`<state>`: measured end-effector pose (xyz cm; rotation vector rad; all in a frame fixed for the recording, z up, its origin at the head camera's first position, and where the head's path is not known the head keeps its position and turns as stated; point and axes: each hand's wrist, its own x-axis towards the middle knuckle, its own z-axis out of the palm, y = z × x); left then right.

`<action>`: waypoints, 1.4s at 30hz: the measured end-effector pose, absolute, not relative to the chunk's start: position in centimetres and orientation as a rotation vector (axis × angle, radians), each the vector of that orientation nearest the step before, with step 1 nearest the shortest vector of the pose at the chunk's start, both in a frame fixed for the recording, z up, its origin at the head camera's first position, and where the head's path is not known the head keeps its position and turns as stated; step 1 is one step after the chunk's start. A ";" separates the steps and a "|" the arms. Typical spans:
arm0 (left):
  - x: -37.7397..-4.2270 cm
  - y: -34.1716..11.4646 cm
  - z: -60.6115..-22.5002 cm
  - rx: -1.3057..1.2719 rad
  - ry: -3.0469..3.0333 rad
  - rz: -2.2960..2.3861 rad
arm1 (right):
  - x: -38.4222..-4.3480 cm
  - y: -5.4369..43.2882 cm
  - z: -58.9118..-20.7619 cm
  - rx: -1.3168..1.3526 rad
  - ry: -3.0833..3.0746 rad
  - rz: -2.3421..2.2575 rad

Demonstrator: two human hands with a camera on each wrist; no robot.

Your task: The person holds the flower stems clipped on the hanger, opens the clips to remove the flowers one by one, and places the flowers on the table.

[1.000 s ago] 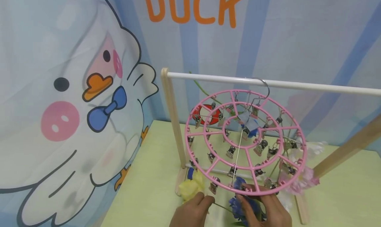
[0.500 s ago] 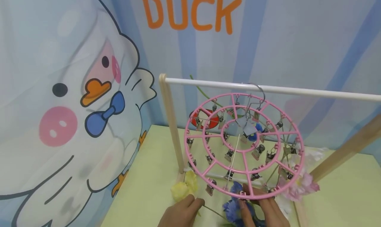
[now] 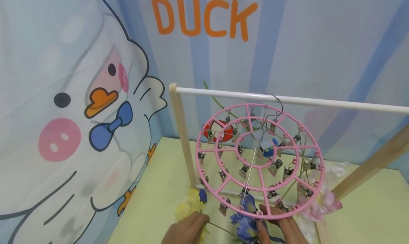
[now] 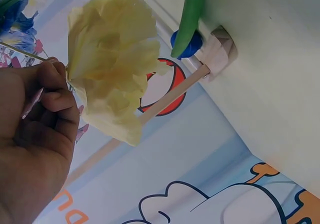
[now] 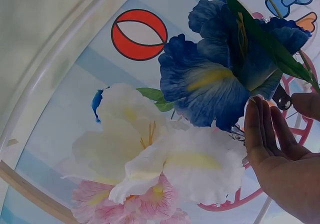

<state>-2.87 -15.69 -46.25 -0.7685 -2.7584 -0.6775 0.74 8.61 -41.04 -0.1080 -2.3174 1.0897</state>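
My left hand (image 3: pixel 186 229) pinches a thin stem (image 4: pixel 20 51) right at the base of a yellow flower (image 4: pixel 112 59). From those fingers the stem runs toward a blue flower (image 5: pixel 210 69) with green leaves (image 5: pixel 272 44). The pink round clip hanger (image 3: pixel 263 190) hangs by its metal hook from the white rail (image 3: pixel 319 101). At its front rim my right hand (image 3: pixel 284 228) has thumb and fingers on either side of a metal clip (image 5: pixel 284 102), pinching it. The blue flower sits beside these fingers; whether the clip bites its stem cannot be seen.
White flowers (image 5: pixel 135 149) and pink flowers (image 3: pixel 322 205) hang at the hanger's right side. Several metal clips dangle from its rings. Wooden posts (image 3: pixel 183 137) hold the rail above the pale yellow table (image 3: pixel 147 201). A printed duck cloth (image 3: pixel 92 176) stands behind and left.
My left hand has moved left, away from the right hand, and the yellow flower has shifted with it. The right hand stays at the hanger's front rim. The head view has tilted slightly.
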 end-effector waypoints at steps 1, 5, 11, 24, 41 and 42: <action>-2.9 -15.8 -46.3 -0.767 -2.763 -0.672 | 0.8 8.6 -41.0 -0.113 -2.330 1.082; -3.0 -16.1 -46.5 -0.774 -2.754 -0.651 | 1.0 8.6 -40.8 -0.133 -2.377 1.059; -3.3 -16.7 -47.0 -0.772 -2.748 -0.625 | 0.9 8.5 -40.7 -0.147 -2.381 1.051; -3.2 -18.3 -47.0 -0.677 -2.818 -0.597 | 0.9 9.0 -40.7 -0.109 -2.404 1.004; -2.8 -20.4 -47.9 -0.446 -2.848 -0.611 | 0.6 9.9 -41.6 -0.045 -2.356 0.968; -2.8 -20.6 -47.9 -0.436 -2.860 -0.608 | 0.6 10.1 -41.7 -0.036 -2.359 0.963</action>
